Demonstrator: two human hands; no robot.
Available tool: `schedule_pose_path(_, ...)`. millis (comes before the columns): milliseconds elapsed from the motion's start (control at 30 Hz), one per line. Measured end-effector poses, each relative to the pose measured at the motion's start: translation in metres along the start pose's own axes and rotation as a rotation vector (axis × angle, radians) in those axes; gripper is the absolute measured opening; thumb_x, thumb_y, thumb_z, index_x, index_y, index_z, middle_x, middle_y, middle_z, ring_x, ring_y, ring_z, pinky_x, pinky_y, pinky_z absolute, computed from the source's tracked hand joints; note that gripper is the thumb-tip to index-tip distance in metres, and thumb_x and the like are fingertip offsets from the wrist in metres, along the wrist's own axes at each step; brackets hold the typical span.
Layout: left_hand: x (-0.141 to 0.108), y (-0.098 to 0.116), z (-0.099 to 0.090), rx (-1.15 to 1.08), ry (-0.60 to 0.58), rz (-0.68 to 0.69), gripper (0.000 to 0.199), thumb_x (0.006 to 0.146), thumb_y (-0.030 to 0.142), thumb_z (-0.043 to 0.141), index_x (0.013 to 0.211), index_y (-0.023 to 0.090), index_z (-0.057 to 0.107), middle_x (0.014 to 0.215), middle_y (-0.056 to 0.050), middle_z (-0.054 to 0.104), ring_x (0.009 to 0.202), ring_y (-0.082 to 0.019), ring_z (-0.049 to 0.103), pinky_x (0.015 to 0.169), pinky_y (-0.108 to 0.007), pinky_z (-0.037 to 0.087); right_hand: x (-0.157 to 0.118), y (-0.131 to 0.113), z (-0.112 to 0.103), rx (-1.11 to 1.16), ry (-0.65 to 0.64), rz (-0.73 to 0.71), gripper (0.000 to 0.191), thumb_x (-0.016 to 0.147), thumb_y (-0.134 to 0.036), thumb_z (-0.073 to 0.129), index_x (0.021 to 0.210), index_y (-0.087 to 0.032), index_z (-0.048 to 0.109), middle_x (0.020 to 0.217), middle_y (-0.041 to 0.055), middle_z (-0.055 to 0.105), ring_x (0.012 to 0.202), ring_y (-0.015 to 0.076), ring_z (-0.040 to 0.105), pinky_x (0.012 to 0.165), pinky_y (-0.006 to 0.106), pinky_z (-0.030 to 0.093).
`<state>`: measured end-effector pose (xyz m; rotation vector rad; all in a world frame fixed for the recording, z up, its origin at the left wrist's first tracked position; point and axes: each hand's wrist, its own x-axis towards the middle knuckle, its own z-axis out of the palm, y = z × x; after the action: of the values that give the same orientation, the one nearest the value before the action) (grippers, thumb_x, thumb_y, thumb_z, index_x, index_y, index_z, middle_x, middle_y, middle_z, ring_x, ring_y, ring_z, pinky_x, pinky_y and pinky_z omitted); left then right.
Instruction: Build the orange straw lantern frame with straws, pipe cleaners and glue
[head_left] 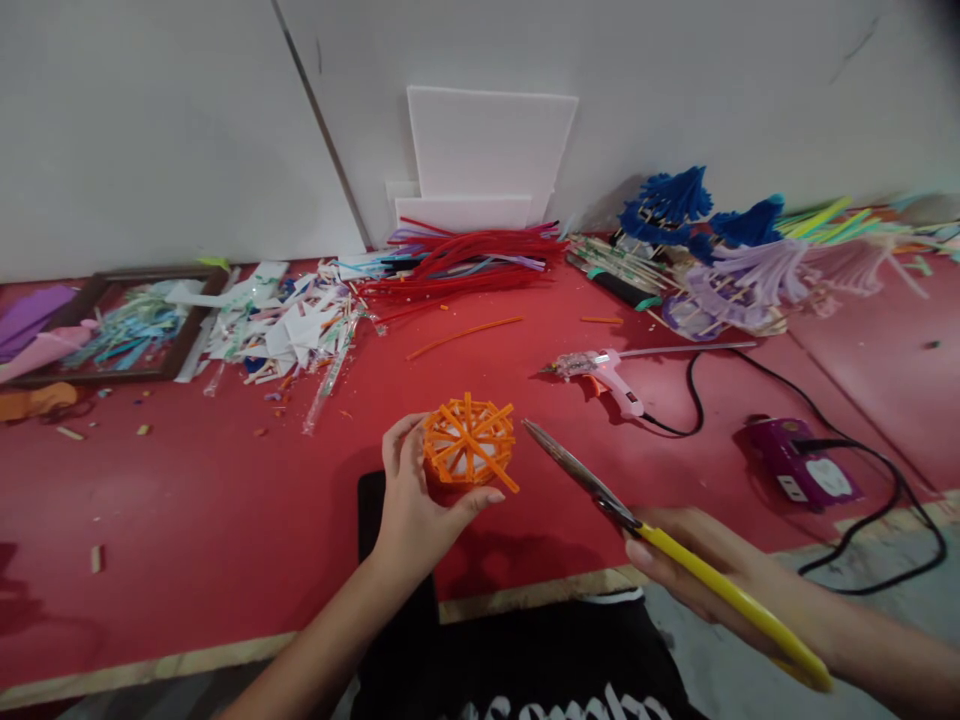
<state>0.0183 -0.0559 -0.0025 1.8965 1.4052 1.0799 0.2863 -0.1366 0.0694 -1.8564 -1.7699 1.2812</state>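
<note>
My left hand [420,495] grips a small round orange piece [471,440] from its left side and below, above the red table. Orange strips cross at its middle like spokes over something white, and a few ends stick out past the rim. In my right hand [690,560] is a pair of scissors [585,480] with yellow handles. The blades look closed and point up and left, their tip just right of the orange piece without touching it. The handles hide part of my right fingers.
A pink glue gun [611,385] with a black cord lies at right, near a purple power box [806,465]. Red strips [472,260], paper scraps [292,325], a brown frame [180,345] and blue tassel-like pieces [675,200] line the back of the red table [225,520].
</note>
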Motion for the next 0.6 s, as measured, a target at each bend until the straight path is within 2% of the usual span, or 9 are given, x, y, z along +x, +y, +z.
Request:
schedule_pose_path(133,-0.003,0.001,0.000,-0.014,-0.020,-0.046,0.069,0.071,0.047,0.079,0.126,0.021,0.048,0.125,-0.011,0.042,0.125,-0.031,0.048,0.106,-0.056,0.044,0.003,-0.011,-0.005,0.102,-0.187,0.119,0.060,0.080,-0.079,0.040,0.063,-0.022,0.042,0.061,-0.0016,0.041,0.051,0.0111,0.041,0.042,0.023,0.038)
schedule_pose_path(233,-0.004,0.001,0.002,-0.013,-0.013,-0.057,0.066,0.072,0.046,0.078,0.125,0.021,0.047,0.125,-0.011,0.042,0.123,-0.030,0.049,0.106,-0.056,0.045,0.005,-0.016,-0.008,0.125,-0.260,0.184,0.060,0.081,-0.080,0.037,0.064,-0.022,0.037,0.062,-0.0033,0.036,0.050,0.0102,0.038,0.040,0.023,0.035)
schedule_pose_path(433,-0.006,0.004,0.005,-0.018,-0.007,-0.039,0.065,0.074,0.044,0.077,0.127,0.022,0.046,0.125,-0.010,0.041,0.122,-0.030,0.050,0.104,-0.054,0.047,0.006,-0.019,-0.013,0.041,-0.249,0.122,0.053,0.085,-0.070,0.041,0.064,-0.022,0.037,0.059,-0.0041,0.034,0.051,0.0112,0.036,0.045,0.025,0.032)
schedule_pose_path(600,-0.006,0.004,0.003,0.001,-0.002,0.023,0.067,0.073,0.039,0.078,0.128,0.021,0.044,0.126,-0.011,0.042,0.121,-0.030,0.051,0.102,-0.053,0.050,0.004,-0.021,-0.016,-0.010,-0.248,0.112,0.053,0.088,-0.069,0.035,0.065,-0.022,0.037,0.062,-0.0026,0.037,0.055,0.0121,0.039,0.051,0.027,0.033)
